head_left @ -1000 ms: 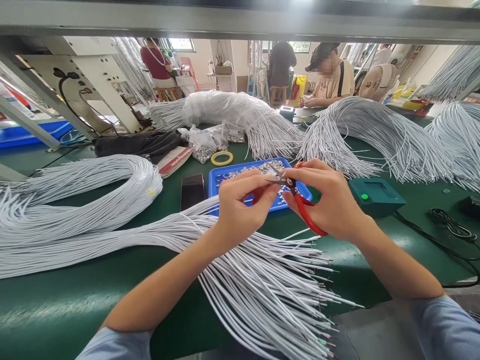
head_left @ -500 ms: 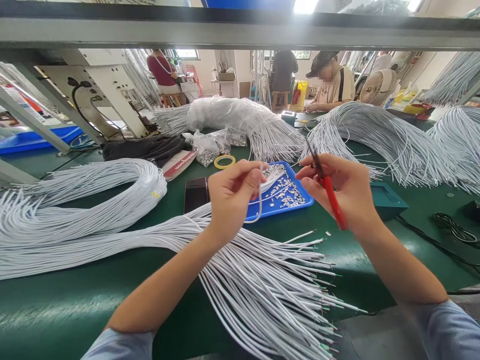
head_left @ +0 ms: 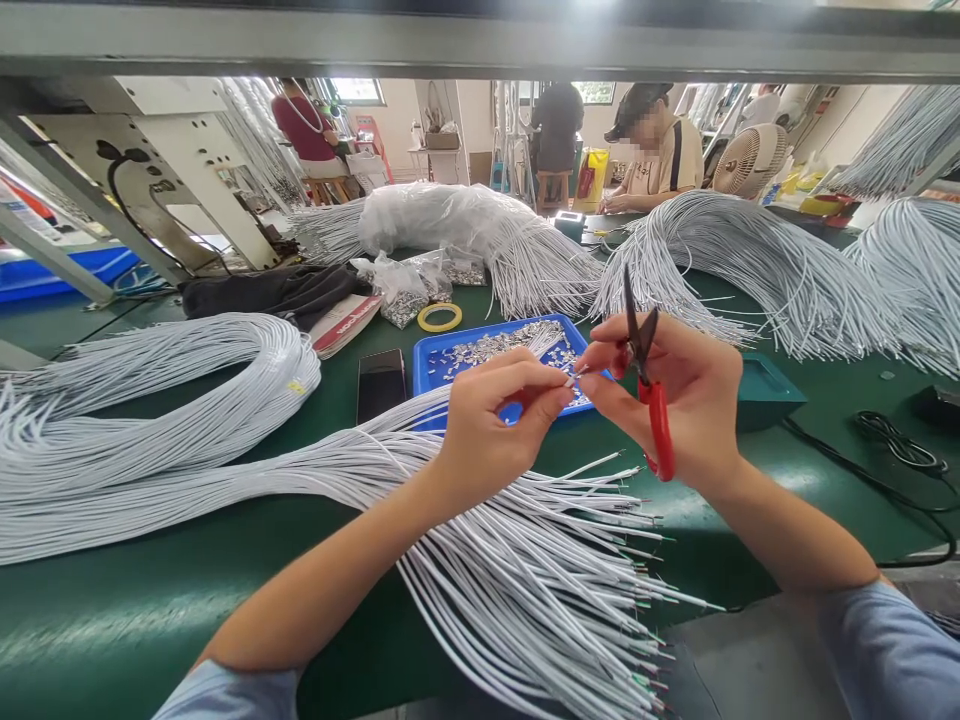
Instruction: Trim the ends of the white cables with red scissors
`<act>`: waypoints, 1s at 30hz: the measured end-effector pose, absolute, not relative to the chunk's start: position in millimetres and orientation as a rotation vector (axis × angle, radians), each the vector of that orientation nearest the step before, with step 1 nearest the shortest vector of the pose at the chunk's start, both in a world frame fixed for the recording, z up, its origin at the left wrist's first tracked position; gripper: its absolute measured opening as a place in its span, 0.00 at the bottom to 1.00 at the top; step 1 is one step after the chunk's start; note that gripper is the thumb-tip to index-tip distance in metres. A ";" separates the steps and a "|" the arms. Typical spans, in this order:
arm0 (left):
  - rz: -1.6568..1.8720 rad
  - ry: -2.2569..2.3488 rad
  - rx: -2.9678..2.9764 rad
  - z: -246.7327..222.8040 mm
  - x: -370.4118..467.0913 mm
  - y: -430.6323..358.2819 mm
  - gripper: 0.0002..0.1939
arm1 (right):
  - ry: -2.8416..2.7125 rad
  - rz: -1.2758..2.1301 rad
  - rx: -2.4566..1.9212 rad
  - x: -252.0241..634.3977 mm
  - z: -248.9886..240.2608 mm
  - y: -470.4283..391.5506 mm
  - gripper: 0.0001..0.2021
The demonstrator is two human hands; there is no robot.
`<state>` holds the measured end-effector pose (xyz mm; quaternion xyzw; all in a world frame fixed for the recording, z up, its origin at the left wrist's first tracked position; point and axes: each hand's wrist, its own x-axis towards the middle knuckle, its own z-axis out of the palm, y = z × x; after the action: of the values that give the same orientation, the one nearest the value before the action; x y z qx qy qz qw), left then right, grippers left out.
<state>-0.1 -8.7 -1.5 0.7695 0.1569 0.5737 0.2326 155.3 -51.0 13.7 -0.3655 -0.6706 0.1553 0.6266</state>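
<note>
My left hand (head_left: 499, 420) is closed in a pinch on the end of a white cable (head_left: 569, 383), its tip just showing past the fingers. Close against it, my right hand (head_left: 675, 395) has thumb and forefinger at that cable end. Red-handled scissors (head_left: 658, 425) hang in the right hand, blades up and slightly apart. Behind the hands lies a blue tray (head_left: 424, 375) holding small metal parts (head_left: 480, 352) and some cable ends. A fanned bundle of white cables (head_left: 525, 560) with stripped ends spreads beneath my forearms.
A coiled cable bundle (head_left: 277, 400) lies left, near a dark phone (head_left: 380, 385). Yellow tape (head_left: 439, 317) and bags of metal parts (head_left: 405, 290) sit behind. More cable bundles (head_left: 780, 265) stand at the back right. A green box (head_left: 769, 390) is right. A co-worker (head_left: 660, 150) sits opposite.
My hands have come together: the left moved right with the cable, and the right fingers now meet its end. The scissors have turned more upright, blades spread wider.
</note>
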 end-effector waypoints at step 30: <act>1.598 0.443 2.041 -8.4 4.1 -8.1 0.06 | -1.479 0.484 -0.825 153.3 12.3 -48.0 0.16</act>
<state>4.1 -8.1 -8.4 0.7507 0.1629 0.5880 0.2532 153.3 -48.0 12.3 -0.3613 -0.6475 0.2118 0.6366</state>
